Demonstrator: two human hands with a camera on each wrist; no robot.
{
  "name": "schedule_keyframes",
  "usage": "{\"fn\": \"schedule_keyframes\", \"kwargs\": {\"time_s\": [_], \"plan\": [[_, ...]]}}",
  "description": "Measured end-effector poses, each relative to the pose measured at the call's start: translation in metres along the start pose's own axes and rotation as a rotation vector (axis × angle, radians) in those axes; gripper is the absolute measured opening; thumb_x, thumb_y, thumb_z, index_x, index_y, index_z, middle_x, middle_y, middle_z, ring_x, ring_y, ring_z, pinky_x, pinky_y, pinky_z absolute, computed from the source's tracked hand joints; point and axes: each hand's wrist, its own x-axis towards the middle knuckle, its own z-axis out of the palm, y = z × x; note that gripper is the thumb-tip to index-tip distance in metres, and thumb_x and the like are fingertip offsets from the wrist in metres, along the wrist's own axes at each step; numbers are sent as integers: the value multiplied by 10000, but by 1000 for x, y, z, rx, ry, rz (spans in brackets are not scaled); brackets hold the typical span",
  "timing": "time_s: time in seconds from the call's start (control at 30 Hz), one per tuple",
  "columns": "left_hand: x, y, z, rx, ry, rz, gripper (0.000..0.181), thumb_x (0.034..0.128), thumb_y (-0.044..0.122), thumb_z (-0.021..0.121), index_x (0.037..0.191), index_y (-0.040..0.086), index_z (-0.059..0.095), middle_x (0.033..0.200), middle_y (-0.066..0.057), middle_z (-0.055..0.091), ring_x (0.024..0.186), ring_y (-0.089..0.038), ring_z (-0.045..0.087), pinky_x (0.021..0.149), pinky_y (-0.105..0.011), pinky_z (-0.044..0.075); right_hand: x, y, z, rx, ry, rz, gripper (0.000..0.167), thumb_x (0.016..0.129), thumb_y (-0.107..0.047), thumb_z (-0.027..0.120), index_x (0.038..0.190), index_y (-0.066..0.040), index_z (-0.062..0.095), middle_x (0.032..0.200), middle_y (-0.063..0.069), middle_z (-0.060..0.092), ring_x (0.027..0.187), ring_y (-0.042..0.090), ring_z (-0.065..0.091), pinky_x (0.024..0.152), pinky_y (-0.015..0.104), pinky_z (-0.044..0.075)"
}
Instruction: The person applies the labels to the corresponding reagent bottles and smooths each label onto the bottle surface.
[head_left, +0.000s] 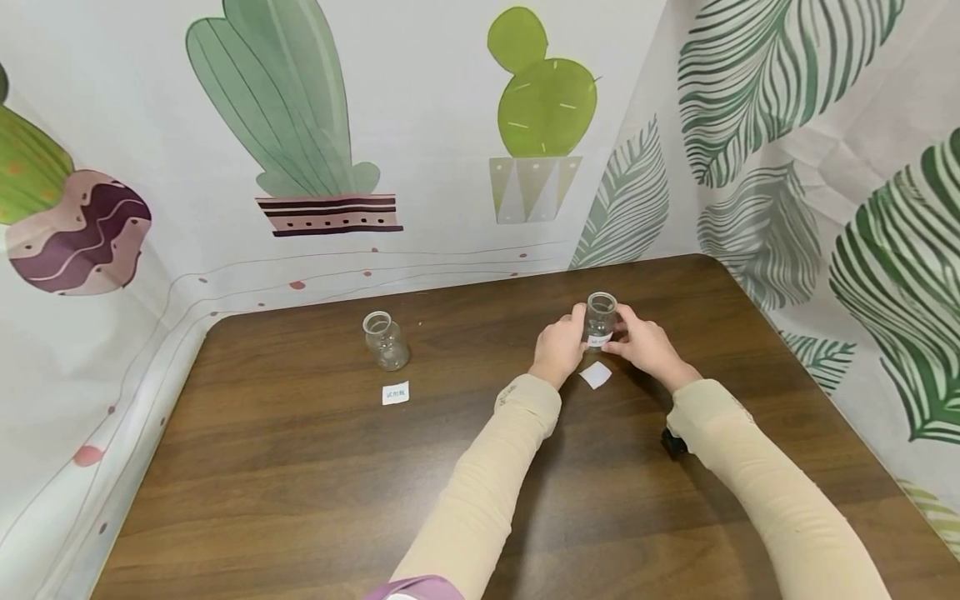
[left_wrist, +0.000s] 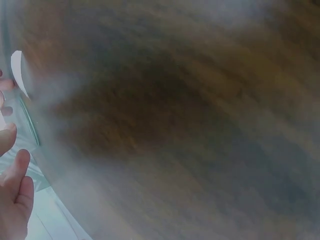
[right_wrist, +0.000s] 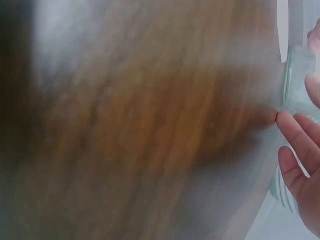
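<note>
The desk (head_left: pixel 300 475) is brown, with darker wood grain. Behind the desk, the white wall covering (head_left: pixel 442 108) bears green cactuses (head_left: pixel 547 108) and green-striped leaves (head_left: pixel 630 200). On the desk, the jars (head_left: pixel 601 315) are colourless; one label (head_left: pixel 395 392) is white with blue writing.

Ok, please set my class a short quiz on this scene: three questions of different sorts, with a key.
1. True or false: the left hand and right hand are both at the left jar.
2. What lies just in front of the left jar, on the person's side: (A) a lid, (B) a label or (C) a spoon?
3. Fill in: the scene shows ___ jars in all.

Key: 1. False, both are at the right jar. 2. B. 3. Two.
</note>
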Motion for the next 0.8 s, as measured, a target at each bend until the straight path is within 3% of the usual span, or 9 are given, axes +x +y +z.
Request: {"fn": "schedule_keyframes", "kwargs": {"time_s": [0.13,0.27,0.4,0.57,0.7,0.8], "plan": [[-2,3,-3,0,-10,-23,605,748,320,686,1208,185,318,941,0,624,735,-170,641,592,-287,494,0,-6,1,-27,-9,20,719,740,-268,702,1274,-26,285,935,200,639,770,301,616,681,437,440],[-3,1,-6,-4,-13,-18,582,769,298,668,1214,188,311,940,5,630,740,-166,641,597,-283,494,0,-11,2,-36,0,28,738,731,-273,708,1270,-13,277,864,184,627,728,276,590,642,411,433],[-4,-5,-7,-22,-18,7,579,789,252,651,1243,220,294,919,16,652,747,-162,642,607,-286,493,-1,-13,1,-26,7,1,692,742,-174,693,1264,-10,269,911,216,631,745,288,614,662,429,453],[-7,-15,-9,-34,-88,25,694,806,254,627,1344,285,190,915,26,657,754,-170,640,604,-301,489,-4,-8,-2,11,12,-34,621,787,-72,620,1299,-41,272,1000,256,613,825,346,622,727,475,457],[-9,-26,-11,-29,-133,17,797,814,280,612,1402,301,73,936,33,648,746,-166,631,593,-298,480,-6,-2,-8,69,-6,-9,585,831,-63,555,1329,-20,251,1053,274,588,903,396,592,776,498,440],[-10,-35,-17,-28,-131,29,813,813,288,610,1412,271,62,946,24,647,725,-170,629,577,-300,480,-8,1,-14,94,-3,20,574,844,-65,532,1337,0,244,1074,281,574,910,404,586,767,490,449]]}}
